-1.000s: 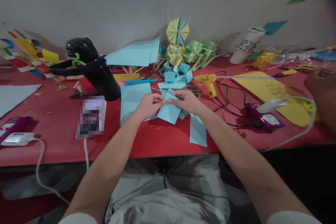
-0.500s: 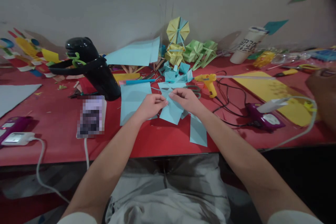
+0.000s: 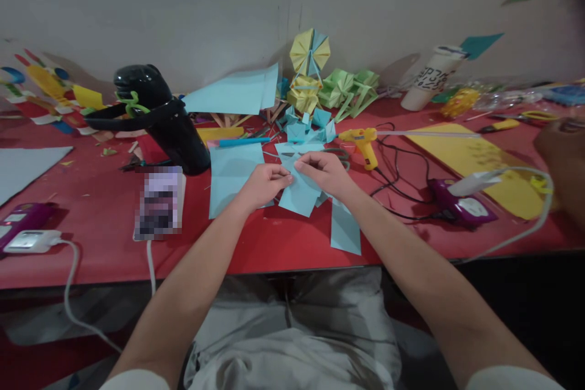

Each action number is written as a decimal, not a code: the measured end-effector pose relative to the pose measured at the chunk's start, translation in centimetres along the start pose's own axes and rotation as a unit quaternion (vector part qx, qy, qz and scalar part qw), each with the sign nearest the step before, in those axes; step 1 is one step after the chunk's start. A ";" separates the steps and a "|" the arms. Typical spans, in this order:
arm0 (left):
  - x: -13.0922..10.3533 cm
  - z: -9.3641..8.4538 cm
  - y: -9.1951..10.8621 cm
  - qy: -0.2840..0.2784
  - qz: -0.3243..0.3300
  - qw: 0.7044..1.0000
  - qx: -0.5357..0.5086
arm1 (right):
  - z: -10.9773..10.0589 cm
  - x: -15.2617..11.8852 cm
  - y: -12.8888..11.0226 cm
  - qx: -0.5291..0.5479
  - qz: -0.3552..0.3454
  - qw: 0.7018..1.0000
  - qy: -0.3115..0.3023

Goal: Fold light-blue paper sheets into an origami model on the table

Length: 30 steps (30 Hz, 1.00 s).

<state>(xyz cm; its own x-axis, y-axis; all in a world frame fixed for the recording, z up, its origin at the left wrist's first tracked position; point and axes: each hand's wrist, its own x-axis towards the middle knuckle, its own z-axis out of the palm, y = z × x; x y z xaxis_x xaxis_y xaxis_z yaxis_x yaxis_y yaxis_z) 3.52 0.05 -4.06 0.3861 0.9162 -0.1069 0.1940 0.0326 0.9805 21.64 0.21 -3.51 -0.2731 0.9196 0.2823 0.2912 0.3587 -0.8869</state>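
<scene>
My left hand is closed, thumb and fingertips pinched at the edge of a light blue piece of paper. Opposite it, my right hand pinches the same paper near its upper part; the exact fold between the fingertips is too small to make out. A larger light blue sheet lies flat beside my left hand. Under my right wrist rests another blue paper strip. Scissors lie partly hidden behind my right hand. Just beyond are folded blue paper pieces.
A yellow glue gun with a black cord lies right of my hands, near a purple power socket. Yellow and green folded paper shapes stand behind. On the left are a black bottle and a phone. Another person's hand shows far right.
Almost nothing differs. Both hands keep their pinch, and the blue paper between them has shifted only very slightly.
</scene>
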 end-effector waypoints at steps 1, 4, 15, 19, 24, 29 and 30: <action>0.0 0.0 -0.1 -0.001 0.003 1.000 0.001 | 0.0 0.0 0.0 0.000 0.002 1.000 0.003; 0.1 0.0 -0.2 0.001 0.005 1.000 0.008 | 0.0 0.0 -0.1 0.003 0.013 1.000 0.009; -0.1 0.0 -0.2 -0.014 0.007 1.000 0.014 | 0.1 0.2 0.8 0.014 0.006 1.000 0.009; 0.0 0.0 -0.2 0.005 0.021 0.999 0.024 | 0.0 0.2 0.7 0.018 0.003 1.000 0.018; 0.1 -0.2 0.1 0.047 0.063 0.996 0.036 | -0.1 0.1 0.3 0.034 0.025 0.999 0.000; 0.0 0.0 0.2 0.053 0.062 0.996 0.047 | 0.0 0.1 0.2 0.029 0.020 0.999 -0.003; 0.1 0.0 0.1 0.054 0.063 0.996 0.042 | 0.0 0.2 0.1 0.025 0.020 0.999 0.001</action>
<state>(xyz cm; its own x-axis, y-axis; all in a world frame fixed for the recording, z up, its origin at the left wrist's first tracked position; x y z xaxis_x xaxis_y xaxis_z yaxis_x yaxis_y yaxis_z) 3.60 0.11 -3.93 0.3136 0.9487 0.0392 0.2274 -0.1151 0.9670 21.66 0.41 -3.58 -0.2602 0.9334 0.2470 0.2558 0.3133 -0.9146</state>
